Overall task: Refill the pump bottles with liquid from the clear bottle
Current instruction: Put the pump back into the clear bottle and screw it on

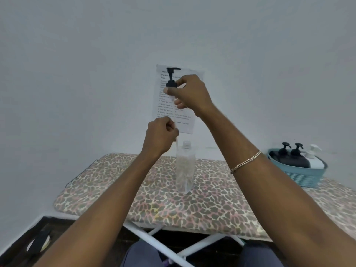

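Clear bottle (185,166) stands uncapped mid ironing board (115,199); your right hand (190,93) pinches the pump head (171,79), left hand (160,134) pinches its dip tube (176,143), vertical beside the neck.

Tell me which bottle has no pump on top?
The clear bottle standing alone on the ironing board. Its neck is open, while the three bottles in the blue basket all wear pumps.

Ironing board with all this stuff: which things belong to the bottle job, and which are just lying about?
In the job:
clear bottle, open, standing on the board
black pump head, held up by the right hand
left hand on its tube
pump bottles in the blue basket

Lying about:
printed sheet on the wall
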